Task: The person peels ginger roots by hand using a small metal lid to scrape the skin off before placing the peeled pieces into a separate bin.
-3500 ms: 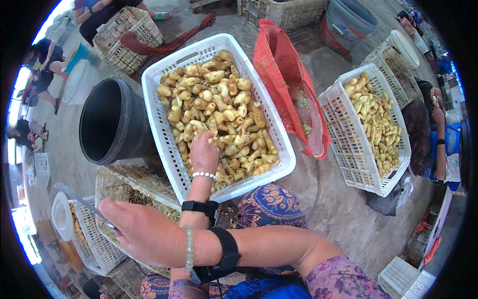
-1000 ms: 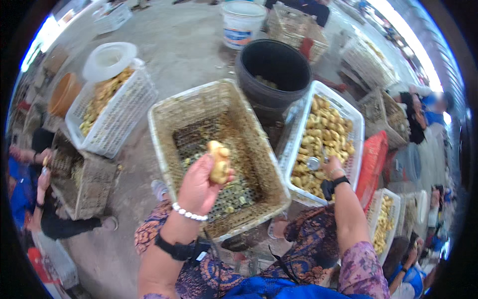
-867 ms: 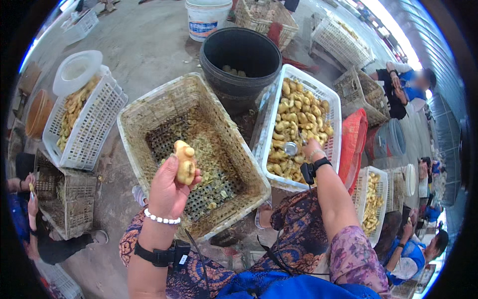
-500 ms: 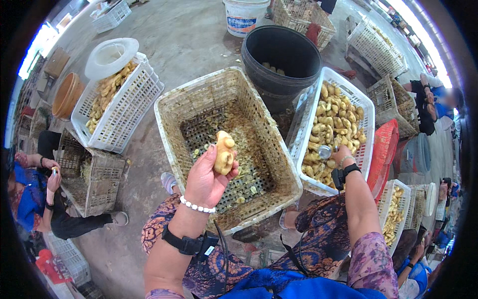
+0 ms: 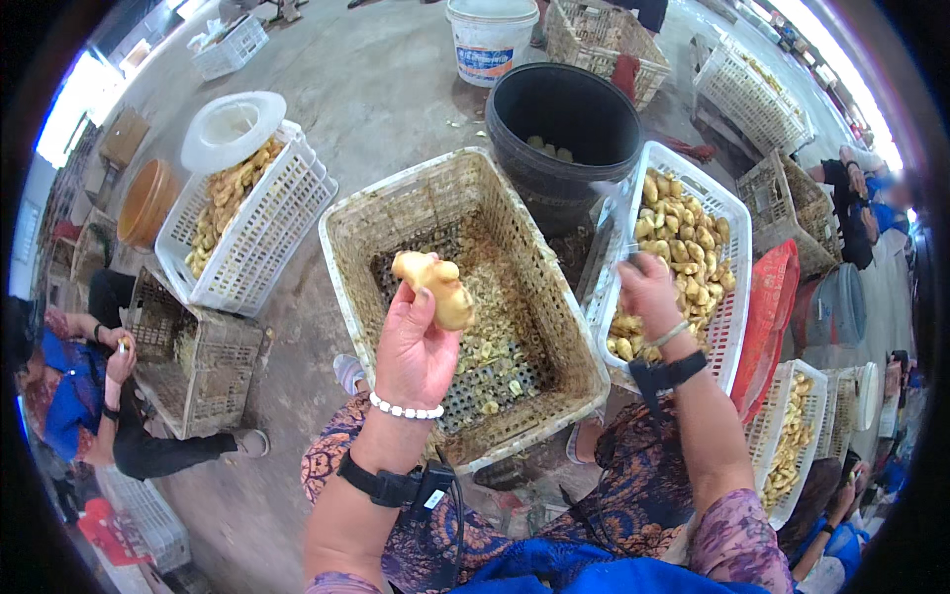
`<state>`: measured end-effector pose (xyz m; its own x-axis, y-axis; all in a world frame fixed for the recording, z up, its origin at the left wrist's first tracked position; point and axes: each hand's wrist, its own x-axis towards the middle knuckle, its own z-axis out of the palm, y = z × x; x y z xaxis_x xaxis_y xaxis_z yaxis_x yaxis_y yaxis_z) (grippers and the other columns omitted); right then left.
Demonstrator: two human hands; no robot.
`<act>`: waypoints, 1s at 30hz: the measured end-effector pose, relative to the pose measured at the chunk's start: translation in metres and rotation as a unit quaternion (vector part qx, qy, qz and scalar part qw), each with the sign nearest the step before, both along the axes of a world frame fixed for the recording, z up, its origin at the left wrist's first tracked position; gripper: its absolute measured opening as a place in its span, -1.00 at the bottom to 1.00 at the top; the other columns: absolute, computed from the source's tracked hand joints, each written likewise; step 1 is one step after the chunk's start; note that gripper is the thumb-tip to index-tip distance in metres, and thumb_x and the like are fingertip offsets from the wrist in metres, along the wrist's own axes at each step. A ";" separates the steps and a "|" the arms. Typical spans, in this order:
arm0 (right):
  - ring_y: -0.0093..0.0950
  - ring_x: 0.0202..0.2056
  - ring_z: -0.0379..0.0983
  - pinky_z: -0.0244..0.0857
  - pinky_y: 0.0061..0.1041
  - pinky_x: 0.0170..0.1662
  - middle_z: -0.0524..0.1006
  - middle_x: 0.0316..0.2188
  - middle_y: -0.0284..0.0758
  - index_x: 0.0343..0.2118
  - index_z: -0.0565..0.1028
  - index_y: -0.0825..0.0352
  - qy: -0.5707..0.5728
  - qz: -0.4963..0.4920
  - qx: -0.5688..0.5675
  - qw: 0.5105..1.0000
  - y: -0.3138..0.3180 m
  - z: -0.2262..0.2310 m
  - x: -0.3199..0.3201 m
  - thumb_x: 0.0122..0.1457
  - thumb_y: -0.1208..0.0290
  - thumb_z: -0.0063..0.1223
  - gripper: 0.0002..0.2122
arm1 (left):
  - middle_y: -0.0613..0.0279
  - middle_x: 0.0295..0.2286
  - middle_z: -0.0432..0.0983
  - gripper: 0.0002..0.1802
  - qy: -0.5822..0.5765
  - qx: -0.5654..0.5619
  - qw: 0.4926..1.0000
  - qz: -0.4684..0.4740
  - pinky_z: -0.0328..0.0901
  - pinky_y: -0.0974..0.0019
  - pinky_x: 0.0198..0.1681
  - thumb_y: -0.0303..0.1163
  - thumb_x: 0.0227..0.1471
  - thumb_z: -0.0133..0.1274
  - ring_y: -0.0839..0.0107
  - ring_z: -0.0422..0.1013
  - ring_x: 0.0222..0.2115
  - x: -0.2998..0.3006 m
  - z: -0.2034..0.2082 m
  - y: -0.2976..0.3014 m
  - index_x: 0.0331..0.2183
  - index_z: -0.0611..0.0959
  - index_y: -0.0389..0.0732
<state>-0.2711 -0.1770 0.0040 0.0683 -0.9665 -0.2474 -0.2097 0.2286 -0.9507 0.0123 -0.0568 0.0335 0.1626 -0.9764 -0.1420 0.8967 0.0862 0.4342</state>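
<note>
Over the dirty, pale slatted crate (image 5: 341,297) between my knees, my left hand (image 5: 421,342) grips a knobby, pale piece of ginger (image 5: 435,285) between thumb and fingers. To the right, my right hand (image 5: 651,297) is closed on what looks like a knife (image 5: 619,213); its upright, pale blade is smeared by motion. This hand hovers over the left side of a white crate (image 5: 734,327) filled with ginger pieces (image 5: 683,238). Inside the dirty crate, trimmings and thin slices (image 5: 490,346) cover much of the bottom.
A black bucket (image 5: 564,109) with a few pale pieces inside stands beyond the crates. Another white crate of ginger (image 5: 257,238) stands left, a round white lid (image 5: 233,129) on it. A red mesh sack (image 5: 767,317) lies right. Co-workers (image 5: 74,376) sit on both sides.
My left hand has turned the ginger, its upper end now tipping left. My right hand has moved up and left off the ginger pile, and the bright tool in it now points upward.
</note>
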 end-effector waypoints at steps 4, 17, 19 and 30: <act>-0.73 -0.72 0.19 0.04 -0.76 -0.70 0.51 -0.49 -0.35 -0.09 0.36 0.30 -0.315 0.181 0.206 0.909 0.054 0.031 0.088 0.17 0.26 0.07 -0.68 | 0.26 -0.09 0.38 -0.48 -0.070 -0.016 0.997 0.033 0.20 0.16 0.07 -0.48 -0.02 0.15 0.33 0.30 -0.03 -0.012 0.004 -0.003 -0.01 0.37 -0.19; -0.69 -0.44 0.37 0.29 -0.69 -0.39 0.46 -0.37 -0.44 -0.05 0.37 0.31 -0.242 0.313 0.047 0.917 0.046 0.047 0.094 0.05 0.48 0.16 -0.62 | 0.06 -0.02 0.32 -0.35 -0.374 0.036 0.905 -0.197 0.28 0.30 0.01 -0.50 -0.08 0.15 0.38 0.33 -0.05 0.001 0.035 0.014 0.04 0.24 -0.22; -0.63 -0.30 0.41 0.34 -0.62 -0.23 0.46 -0.30 -0.42 -0.02 0.37 0.31 -0.222 0.336 -0.078 0.912 0.046 0.045 0.097 0.02 0.49 0.19 -0.59 | 0.11 -0.04 0.34 -0.37 -0.301 0.063 0.918 -0.251 0.33 0.33 -0.06 -0.45 -0.03 0.10 0.40 0.37 -0.09 0.005 0.041 0.013 0.06 0.23 -0.29; -0.24 -0.37 0.47 0.35 -0.42 -0.29 0.49 -0.39 -0.20 -0.18 0.43 0.36 0.013 0.310 -0.282 0.908 0.047 0.054 0.088 0.05 0.34 0.13 -0.70 | 0.19 -0.17 0.40 -0.23 -0.163 0.031 0.958 -0.236 0.36 0.32 -0.22 -0.30 -0.09 0.25 0.40 0.40 -0.26 0.016 0.029 0.016 0.09 0.22 -0.24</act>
